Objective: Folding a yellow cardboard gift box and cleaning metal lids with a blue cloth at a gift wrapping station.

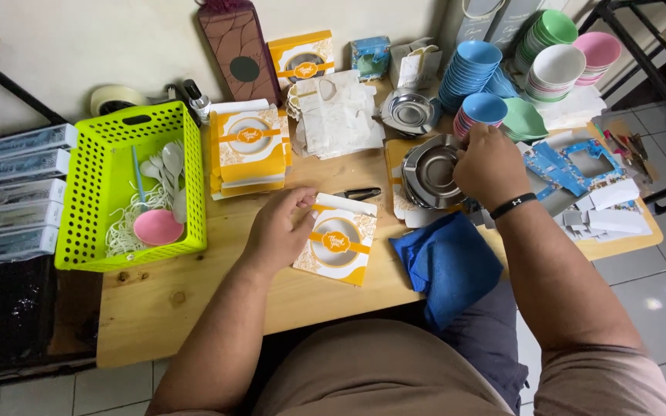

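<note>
My left hand (280, 231) rests on a printed cardboard box (336, 248), matt. My right hand (491, 166) grips glossy metal ashtrays (428, 173). Tabletop (194, 296): bare wood, knotty. Blue cloth (449, 266): soft, matt. Green basket (94, 181): perforated plastic.

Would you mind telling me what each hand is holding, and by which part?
The left hand rests on the white-and-yellow box's left edge. The right hand grips the right rim of the metal dish stack.

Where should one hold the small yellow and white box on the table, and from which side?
Probably by its two long edges, from above. The box lies flat on the wooden table, slightly turned; the left hand covers its upper left corner, so the right and lower edges stay free.
</note>
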